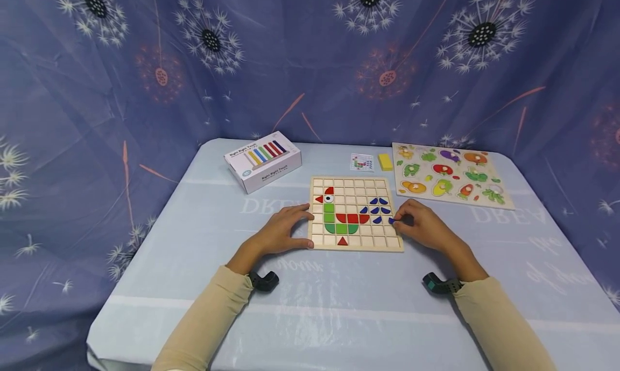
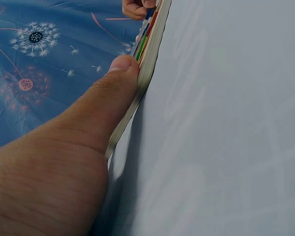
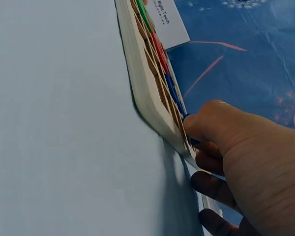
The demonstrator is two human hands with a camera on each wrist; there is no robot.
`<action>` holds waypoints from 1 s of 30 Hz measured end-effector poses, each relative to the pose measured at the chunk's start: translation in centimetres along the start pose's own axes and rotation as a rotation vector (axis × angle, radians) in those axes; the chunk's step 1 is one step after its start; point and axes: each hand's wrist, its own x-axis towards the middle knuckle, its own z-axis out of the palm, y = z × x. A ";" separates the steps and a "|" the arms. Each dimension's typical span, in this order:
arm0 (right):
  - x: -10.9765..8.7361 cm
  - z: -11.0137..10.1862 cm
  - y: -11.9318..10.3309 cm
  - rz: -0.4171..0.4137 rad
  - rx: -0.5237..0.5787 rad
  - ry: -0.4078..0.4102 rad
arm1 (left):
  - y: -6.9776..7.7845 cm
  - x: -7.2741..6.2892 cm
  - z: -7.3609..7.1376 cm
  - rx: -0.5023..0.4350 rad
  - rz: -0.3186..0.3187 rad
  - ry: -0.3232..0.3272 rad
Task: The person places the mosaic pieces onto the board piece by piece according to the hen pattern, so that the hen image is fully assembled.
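A wooden grid board (image 1: 356, 184) lies on the table, with red, green and blue tiles set in its squares in the form of a bird. The bird has a round eye tile (image 1: 329, 198) and several blue leaf-shaped tiles at its right. My right hand (image 1: 425, 224) is at the board's right edge and pinches a blue tile (image 1: 391, 221) between thumb and index finger; in the right wrist view that tile is mostly hidden by the thumb (image 3: 206, 123). On the left edge rests my left hand (image 1: 281, 230), fingers spread, its thumb (image 2: 119, 73) against the board's side.
Behind the board stands a white box (image 1: 263, 161) with a bead-frame picture. A small pattern card (image 1: 362, 162) and a yellow block (image 1: 385, 162) lie beyond it. At the back right is a vegetable puzzle board (image 1: 450, 174). A blue dandelion-print curtain (image 1: 271, 53) hangs behind.
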 end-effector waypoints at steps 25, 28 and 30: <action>0.8 1.2 -0.4 0.004 0.017 0.033 | 0.0 -0.1 0.0 -0.002 0.006 -0.001; 0.6 1.3 -0.5 0.027 0.018 0.025 | 0.0 -0.1 0.0 0.001 0.008 0.000; 0.6 1.3 -0.6 0.041 0.016 0.021 | 0.0 0.0 0.0 0.006 0.010 0.001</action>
